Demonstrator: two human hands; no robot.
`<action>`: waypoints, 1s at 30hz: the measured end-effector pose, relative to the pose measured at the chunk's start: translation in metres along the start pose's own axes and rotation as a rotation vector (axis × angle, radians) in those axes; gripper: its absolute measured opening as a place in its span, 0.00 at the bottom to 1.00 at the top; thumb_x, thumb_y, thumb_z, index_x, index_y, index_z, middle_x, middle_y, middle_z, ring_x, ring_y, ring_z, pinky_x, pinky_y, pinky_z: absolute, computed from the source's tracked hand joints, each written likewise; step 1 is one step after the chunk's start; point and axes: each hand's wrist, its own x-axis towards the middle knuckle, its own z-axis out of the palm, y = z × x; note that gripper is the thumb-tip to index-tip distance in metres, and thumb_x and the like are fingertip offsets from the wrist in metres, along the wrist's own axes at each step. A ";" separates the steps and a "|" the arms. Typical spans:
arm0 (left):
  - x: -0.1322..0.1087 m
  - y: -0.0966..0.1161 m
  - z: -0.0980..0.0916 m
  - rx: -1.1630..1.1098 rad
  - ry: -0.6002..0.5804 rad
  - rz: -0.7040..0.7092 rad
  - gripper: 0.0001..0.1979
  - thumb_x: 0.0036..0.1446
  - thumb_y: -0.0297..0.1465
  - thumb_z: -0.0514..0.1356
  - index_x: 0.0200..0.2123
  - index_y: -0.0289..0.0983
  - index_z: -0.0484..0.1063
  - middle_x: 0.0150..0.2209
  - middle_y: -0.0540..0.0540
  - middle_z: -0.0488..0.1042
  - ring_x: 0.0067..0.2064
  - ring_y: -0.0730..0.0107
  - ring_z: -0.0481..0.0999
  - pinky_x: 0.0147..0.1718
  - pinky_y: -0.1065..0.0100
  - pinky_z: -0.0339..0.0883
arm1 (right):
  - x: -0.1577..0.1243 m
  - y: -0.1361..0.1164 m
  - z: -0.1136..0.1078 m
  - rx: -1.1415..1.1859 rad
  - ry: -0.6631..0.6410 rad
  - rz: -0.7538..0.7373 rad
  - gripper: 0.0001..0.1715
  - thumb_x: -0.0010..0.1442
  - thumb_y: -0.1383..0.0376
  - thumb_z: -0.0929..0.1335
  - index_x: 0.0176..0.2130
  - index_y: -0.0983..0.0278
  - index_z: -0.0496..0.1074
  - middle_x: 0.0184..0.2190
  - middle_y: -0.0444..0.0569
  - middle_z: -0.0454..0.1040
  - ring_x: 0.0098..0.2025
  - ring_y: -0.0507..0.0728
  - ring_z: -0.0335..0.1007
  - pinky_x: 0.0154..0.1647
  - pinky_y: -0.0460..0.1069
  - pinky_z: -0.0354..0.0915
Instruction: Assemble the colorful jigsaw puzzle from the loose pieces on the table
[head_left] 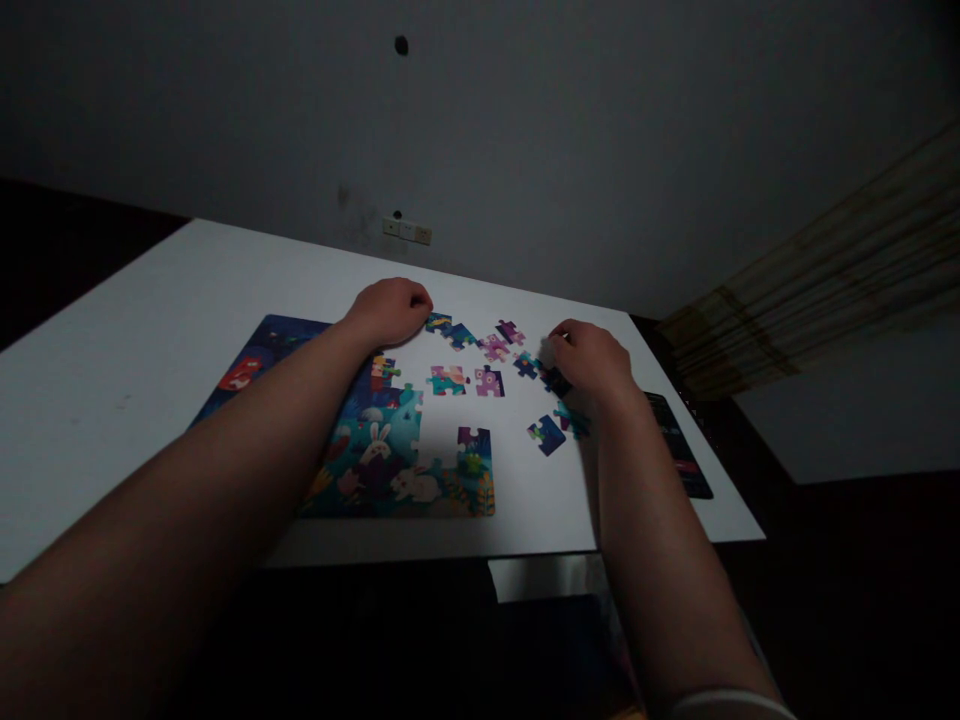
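Observation:
A partly assembled jigsaw puzzle (401, 425), with rabbits and plants on a dark blue-green ground, lies on the white table (127, 330). My left forearm crosses over it. My left hand (391, 310) rests at its upper edge, fingers curled in; a blue and yellow puzzle piece (439, 322) is beside the fingertips. What those fingers hold, if anything, is hidden. On the right, my right hand (596, 358) pinches a greyish, blurred puzzle piece (548, 350) above dark loose pieces. Pink puzzle pieces (490, 381) and a blue puzzle piece (547, 435) lie between the hands and nearer to me.
A dark flat printed sheet or box (679, 445) lies at the table's right side, partly behind my right forearm. A wall with a socket strip (407, 231) rises behind the table. A patterned curtain (817, 270) hangs at right. The room is dim.

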 end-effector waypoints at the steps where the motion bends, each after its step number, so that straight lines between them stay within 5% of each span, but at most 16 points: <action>1: 0.000 0.000 0.000 -0.003 0.003 0.001 0.20 0.66 0.37 0.62 0.52 0.42 0.93 0.55 0.38 0.90 0.57 0.41 0.87 0.60 0.49 0.78 | -0.001 -0.003 0.000 0.011 0.033 -0.009 0.24 0.77 0.59 0.64 0.58 0.61 0.87 0.55 0.63 0.89 0.57 0.74 0.84 0.48 0.60 0.70; 11: 0.000 0.000 0.000 -0.022 -0.008 -0.005 0.19 0.67 0.39 0.64 0.53 0.43 0.92 0.55 0.38 0.90 0.56 0.44 0.86 0.56 0.50 0.77 | -0.010 -0.038 0.018 0.170 0.153 -0.206 0.22 0.78 0.58 0.66 0.58 0.59 0.87 0.48 0.59 0.89 0.50 0.72 0.83 0.46 0.58 0.69; 19: -0.006 0.003 -0.001 0.002 -0.018 0.014 0.29 0.62 0.57 0.73 0.56 0.44 0.90 0.55 0.40 0.88 0.55 0.46 0.85 0.54 0.54 0.75 | -0.006 -0.054 0.040 0.252 0.129 -0.443 0.24 0.76 0.62 0.66 0.62 0.63 0.84 0.54 0.64 0.87 0.62 0.75 0.77 0.58 0.64 0.73; 26: -0.003 0.001 0.001 -0.001 -0.001 0.010 0.23 0.79 0.44 0.55 0.57 0.41 0.89 0.59 0.39 0.89 0.60 0.48 0.85 0.56 0.56 0.74 | -0.002 -0.070 0.053 0.278 0.068 -0.562 0.33 0.80 0.51 0.66 0.73 0.64 0.76 0.62 0.66 0.84 0.69 0.76 0.73 0.69 0.67 0.71; 30: -0.004 0.004 0.000 0.023 -0.012 -0.023 0.23 0.79 0.41 0.54 0.58 0.41 0.89 0.59 0.39 0.89 0.60 0.48 0.85 0.56 0.56 0.74 | 0.001 -0.072 0.061 0.295 0.043 -0.587 0.37 0.78 0.50 0.68 0.76 0.65 0.75 0.65 0.66 0.83 0.71 0.77 0.70 0.73 0.69 0.69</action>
